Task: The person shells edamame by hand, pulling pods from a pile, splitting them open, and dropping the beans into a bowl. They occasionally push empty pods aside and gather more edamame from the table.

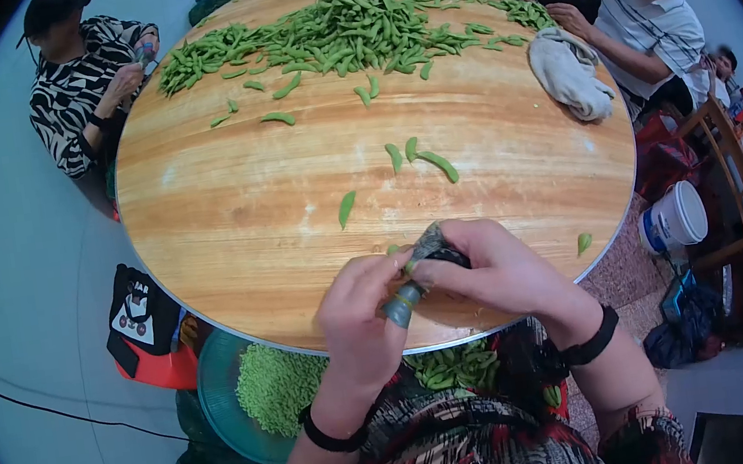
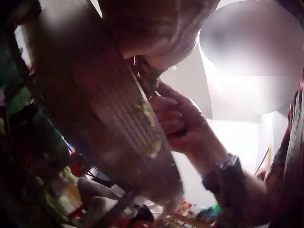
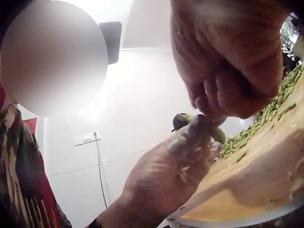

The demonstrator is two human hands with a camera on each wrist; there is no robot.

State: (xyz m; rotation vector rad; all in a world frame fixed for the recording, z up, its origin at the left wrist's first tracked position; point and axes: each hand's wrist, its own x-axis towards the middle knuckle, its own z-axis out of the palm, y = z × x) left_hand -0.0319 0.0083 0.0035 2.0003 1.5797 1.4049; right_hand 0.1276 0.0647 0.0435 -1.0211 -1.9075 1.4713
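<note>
Both hands meet over the near edge of a round wooden table (image 1: 234, 184). My left hand (image 1: 360, 304), its thumb in a grey-green cover (image 1: 398, 307) with a yellowish band, pinches a green edamame pod (image 3: 218, 135). Against it, the right hand (image 1: 493, 263) has curled fingers at the same pod; a grey cover (image 1: 430, 241) shows on one of its digits. Most of the pod is hidden by the fingers. Just beyond the hands lie several loose edamame pods (image 1: 438, 166).
A large heap of pods (image 1: 353, 23) covers the table's far side. A grey cloth (image 1: 569, 75) lies at the right edge. Below left stands a teal basin (image 1: 212, 394) of shelled beans (image 1: 280, 390). More pods (image 1: 460, 367) sit at my lap. Two people sit left and right.
</note>
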